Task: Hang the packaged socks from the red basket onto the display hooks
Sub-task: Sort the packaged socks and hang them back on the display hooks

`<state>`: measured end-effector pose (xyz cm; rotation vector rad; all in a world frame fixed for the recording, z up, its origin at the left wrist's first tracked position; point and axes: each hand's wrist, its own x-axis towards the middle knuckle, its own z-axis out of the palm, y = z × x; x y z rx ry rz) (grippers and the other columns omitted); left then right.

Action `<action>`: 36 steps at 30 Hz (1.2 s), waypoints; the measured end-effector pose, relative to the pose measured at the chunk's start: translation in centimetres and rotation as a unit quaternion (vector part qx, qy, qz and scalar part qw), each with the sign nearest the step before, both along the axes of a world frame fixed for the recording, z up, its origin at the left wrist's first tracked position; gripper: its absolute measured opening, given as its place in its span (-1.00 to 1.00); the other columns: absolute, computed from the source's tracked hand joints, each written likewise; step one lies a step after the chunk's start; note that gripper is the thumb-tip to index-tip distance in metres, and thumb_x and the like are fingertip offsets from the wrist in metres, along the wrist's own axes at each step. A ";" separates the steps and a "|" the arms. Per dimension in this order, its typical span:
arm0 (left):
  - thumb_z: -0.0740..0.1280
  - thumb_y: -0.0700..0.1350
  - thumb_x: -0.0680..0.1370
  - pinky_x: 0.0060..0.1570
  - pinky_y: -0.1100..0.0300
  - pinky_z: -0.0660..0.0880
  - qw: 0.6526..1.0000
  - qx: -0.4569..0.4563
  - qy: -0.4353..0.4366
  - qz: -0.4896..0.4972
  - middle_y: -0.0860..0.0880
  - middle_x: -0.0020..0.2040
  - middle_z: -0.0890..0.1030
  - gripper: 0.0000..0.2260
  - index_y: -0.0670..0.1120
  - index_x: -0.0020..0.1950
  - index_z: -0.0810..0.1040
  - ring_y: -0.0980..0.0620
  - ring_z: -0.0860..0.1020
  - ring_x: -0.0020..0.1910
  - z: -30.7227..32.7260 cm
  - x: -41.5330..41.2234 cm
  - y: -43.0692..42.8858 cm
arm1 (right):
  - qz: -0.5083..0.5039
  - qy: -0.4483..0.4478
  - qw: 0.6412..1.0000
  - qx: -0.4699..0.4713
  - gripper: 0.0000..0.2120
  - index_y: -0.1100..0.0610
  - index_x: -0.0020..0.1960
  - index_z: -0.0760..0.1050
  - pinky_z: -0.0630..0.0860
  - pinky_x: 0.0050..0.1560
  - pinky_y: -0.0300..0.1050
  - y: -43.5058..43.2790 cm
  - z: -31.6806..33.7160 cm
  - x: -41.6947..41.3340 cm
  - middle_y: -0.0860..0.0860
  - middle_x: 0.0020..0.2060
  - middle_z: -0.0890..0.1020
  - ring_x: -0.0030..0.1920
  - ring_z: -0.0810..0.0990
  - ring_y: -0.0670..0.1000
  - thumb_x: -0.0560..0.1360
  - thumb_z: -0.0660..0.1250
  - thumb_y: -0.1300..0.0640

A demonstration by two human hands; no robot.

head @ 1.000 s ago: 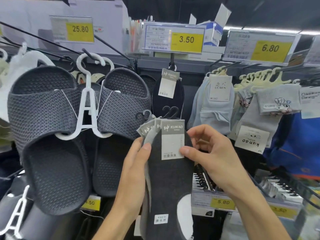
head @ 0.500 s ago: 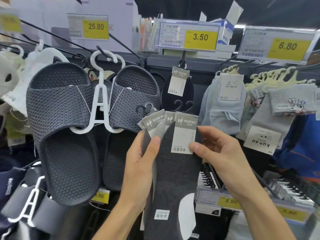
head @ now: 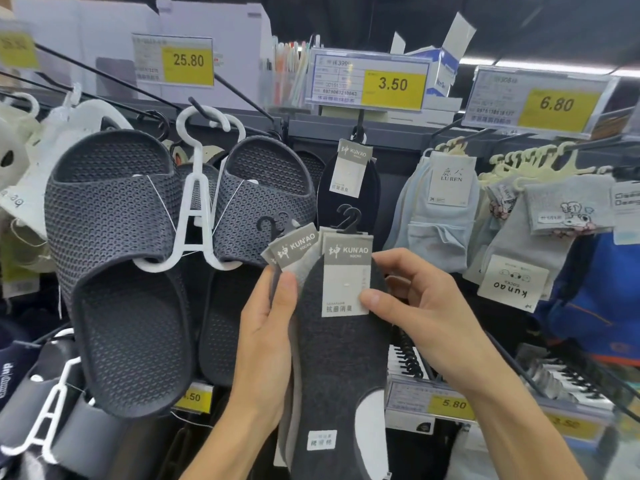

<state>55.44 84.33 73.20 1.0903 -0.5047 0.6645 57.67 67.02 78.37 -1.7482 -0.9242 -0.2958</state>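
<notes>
My left hand holds a fanned stack of KUN'AO sock packs, thumb pressed on their left edge. The front pack, a dark grey sock with a grey-and-white card and a black hook, is pinched at the card's right edge by my right hand. Straight above, a black KUN'AO sock pack hangs on the display hook under the 3.50 price tag. The red basket is out of view.
Dark grey slippers on white hangers hang at the left, close to the stack. Light blue LU REN socks and grey kunao socks hang at the right. Lower hooks with price tags jut out below my right hand.
Both hands have lifted the sock stack slightly toward the hook under the 3.50 tag. My right hand has shifted its pinch on the front pack's card, and the packs are fanned a little wider.
</notes>
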 end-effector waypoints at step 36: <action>0.16 0.06 0.67 0.06 0.31 0.55 0.996 0.053 0.037 0.065 0.04 0.14 0.71 -0.73 0.14 0.20 0.64 0.07 0.66 0.16 -0.7 0.6 0.5 | -0.267 -0.168 0.949 -0.020 -0.51 -0.05 0.45 0.40 0.40 -0.14 -0.48 2.4 8.0 9.9 -0.27 -0.07 0.49 -0.13 0.50 -0.32 0.56 0.32 0.24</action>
